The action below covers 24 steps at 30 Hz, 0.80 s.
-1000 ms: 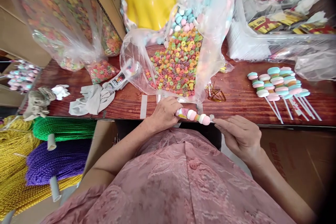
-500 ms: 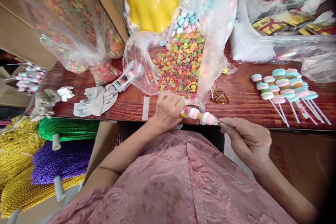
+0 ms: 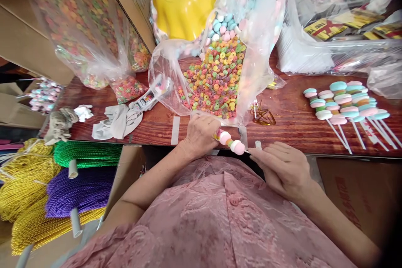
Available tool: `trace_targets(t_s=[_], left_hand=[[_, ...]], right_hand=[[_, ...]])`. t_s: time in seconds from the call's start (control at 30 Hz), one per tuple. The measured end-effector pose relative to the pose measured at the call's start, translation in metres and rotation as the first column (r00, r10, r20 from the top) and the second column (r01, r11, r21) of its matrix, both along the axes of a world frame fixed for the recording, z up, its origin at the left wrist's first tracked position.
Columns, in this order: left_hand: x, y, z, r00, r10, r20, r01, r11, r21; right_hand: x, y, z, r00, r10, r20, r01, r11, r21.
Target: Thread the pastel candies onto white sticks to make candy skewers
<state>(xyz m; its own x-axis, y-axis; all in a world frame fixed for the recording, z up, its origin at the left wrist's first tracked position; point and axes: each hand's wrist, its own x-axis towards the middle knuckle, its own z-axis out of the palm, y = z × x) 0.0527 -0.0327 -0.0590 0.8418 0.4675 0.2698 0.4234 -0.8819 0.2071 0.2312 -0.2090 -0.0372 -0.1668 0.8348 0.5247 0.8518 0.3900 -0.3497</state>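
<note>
A candy skewer [image 3: 238, 147] of pink and white marshmallows with gummy rings between them lies slanted at the table's front edge. Its upper left end disappears into my left hand [image 3: 202, 133], whose fingers are closed around it. At the lower right, the thin stick comes out of the last marshmallow, and my right hand [image 3: 281, 167] pinches it between thumb and fingertips. Just beyond my left hand, a clear plastic bag spills a heap of colourful gummy rings [image 3: 216, 83], with pink, blue and white marshmallows [image 3: 224, 27] behind.
Several finished skewers [image 3: 345, 102] lie on the right. A yellow bowl [image 3: 185, 0] rests on the marshmallow bag. Grey gloves [image 3: 121, 121] and gold twist ties [image 3: 264, 114] lie on the table [image 3: 150, 127]. A clear plastic bin [image 3: 345, 50] stands back right; boxes and coloured cords [image 3: 81, 192] are left.
My right hand has moved left and slightly down, toward my left hand. The skewer now tilts more steeply, and less of it shows outside my left hand.
</note>
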Motion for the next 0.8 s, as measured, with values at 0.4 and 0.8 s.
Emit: trace_targets(t_s=[0.4, 0.8], left_hand=[[-0.001, -0.001, -0.009, 0.993, -0.114, 0.028, 0.114, 0.993, 0.014], [-0.008, 0.001, -0.007, 0.968, -0.241, 0.076, 0.203, 0.920, 0.335]], right_hand=[[0.007, 0.003, -0.006, 0.986, -0.096, -0.136, 0.068, 0.979, -0.194], [0.002, 0.009, -0.016, 0.880, -0.182, -0.440, -0.058, 0.876, -0.479]])
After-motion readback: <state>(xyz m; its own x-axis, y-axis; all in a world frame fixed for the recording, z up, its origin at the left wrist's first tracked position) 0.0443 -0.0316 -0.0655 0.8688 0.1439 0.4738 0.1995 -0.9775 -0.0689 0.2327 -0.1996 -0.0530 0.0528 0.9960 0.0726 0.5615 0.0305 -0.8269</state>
